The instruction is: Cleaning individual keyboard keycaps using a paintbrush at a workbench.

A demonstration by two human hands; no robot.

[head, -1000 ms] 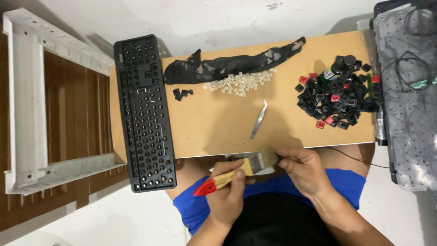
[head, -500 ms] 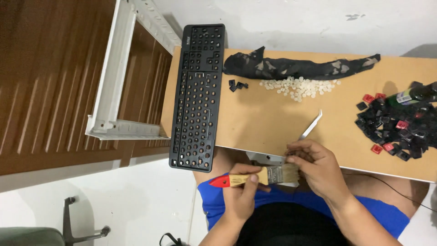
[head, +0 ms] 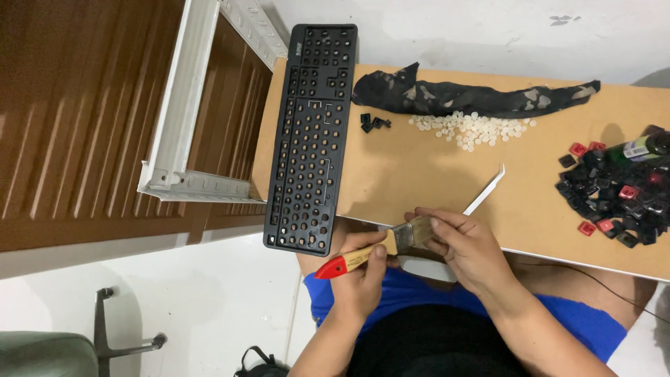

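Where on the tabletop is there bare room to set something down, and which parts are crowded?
The widest bare patch of the table lies between the keyboard frame and the white tool, below the white domes. Another runs from that tool to the keycap pile. The back edge is crowded by the dark cloth; the right end by keycaps and a bottle.

Location: a home workspace set up for keyboard cleaning. Indicators: a plain wooden worktop (head: 419, 188) set against a white wall; a stripped black keyboard (head: 310, 132) along its left edge; a heap of removed keycaps (head: 618, 199) at its right edge; brown wood panelling, white floor and an office chair base (head: 112, 328).
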